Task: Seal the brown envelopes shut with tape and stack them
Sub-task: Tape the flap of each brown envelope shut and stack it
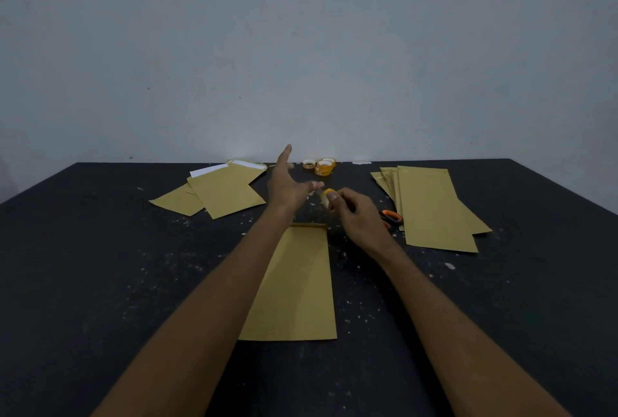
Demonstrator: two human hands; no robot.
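brown envelope [297, 282]: flat by the table's [100, 282] near edge, middle, partly under the left forearm.
right hand [359, 216]: grips a small tape roll [326, 197] above the envelope's far end.
left hand [287, 185]: fingers spread straight, thumb just beside the roll.
scissors [393, 216]: orange handles, just right of the right hand.
envelope stack [431, 209]: toward the right edge.
loose envelopes [224, 192]: left of middle, overlapping.
spare tape rolls [323, 166]: far edge, middle.

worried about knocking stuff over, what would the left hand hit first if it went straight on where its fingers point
Probably the wall: the left hand points into the gap between the loose envelopes and the spare tape rolls, though depth is unclear.
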